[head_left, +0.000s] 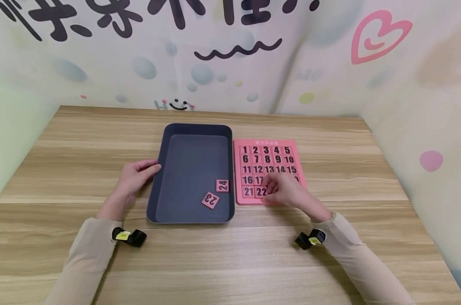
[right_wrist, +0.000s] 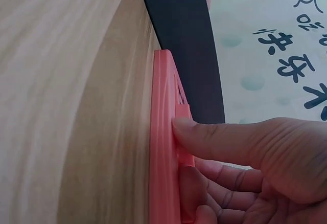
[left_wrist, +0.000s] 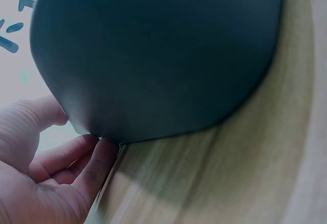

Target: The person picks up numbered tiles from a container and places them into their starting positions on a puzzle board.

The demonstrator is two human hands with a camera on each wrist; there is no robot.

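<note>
A dark grey tray (head_left: 192, 169) lies on the table; two pink number tiles are in it, 24 (head_left: 222, 185) and 23 (head_left: 210, 200). My left hand (head_left: 135, 178) holds the tray's left side, thumb up at the rim and fingers low against the outer wall (left_wrist: 153, 81). Right beside the tray is a pink number puzzle board (head_left: 238, 169) with rows of numbered tiles. On its bottom row, my right hand (head_left: 285, 190) pinches the tile 22 (head_left: 261, 192), which stands a little proud of the board's edge (right_wrist: 162, 132). The hand hides the board's lower right.
Wood-grain table (head_left: 215, 262) surrounds the tray and board. Behind it stands a wall (head_left: 139, 76) with printed lettering and dots. Black wrist cameras (head_left: 129, 236) are strapped over both sleeves.
</note>
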